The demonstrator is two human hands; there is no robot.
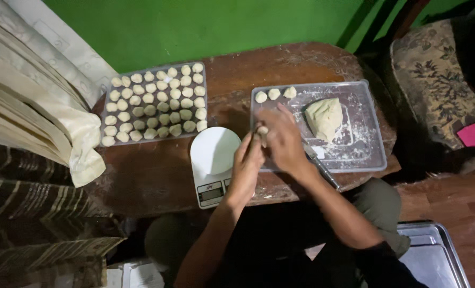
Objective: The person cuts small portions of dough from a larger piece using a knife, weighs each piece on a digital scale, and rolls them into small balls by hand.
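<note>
Head view: dough balls [153,102] on tray [105,125]

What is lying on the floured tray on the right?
On the floured tray lie a dough lump and three small dough balls along its far edge. The hands cover its near left corner, so that part is hidden.

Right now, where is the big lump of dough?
In the head view, the big lump of dough lies on the floured clear tray at the table's right, just right of the right hand.
</note>
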